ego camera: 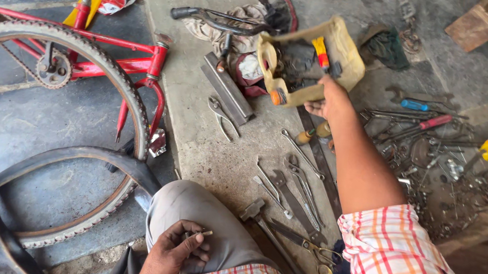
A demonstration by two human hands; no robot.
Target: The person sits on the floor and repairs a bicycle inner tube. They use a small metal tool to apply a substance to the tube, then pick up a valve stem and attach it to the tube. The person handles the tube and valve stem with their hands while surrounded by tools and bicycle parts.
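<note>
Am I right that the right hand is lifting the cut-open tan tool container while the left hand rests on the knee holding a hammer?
Not quite. The head view shows the left hand on the knee pinching a small thin metal piece, not a hammer. The hammer lies on the concrete. The right hand does hold up the tan tool container.

Right arm stretched forward, right hand (pixel 327 100) gripping, left hand (pixel 174 250) loosely curled

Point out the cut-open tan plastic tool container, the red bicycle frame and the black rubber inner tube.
Cut-open tan plastic tool container (pixel 349 54): head view, on its right wall.
Red bicycle frame (pixel 109 40): head view, on the top tube.
Black rubber inner tube (pixel 72 157): head view, on its upper curve.
</note>
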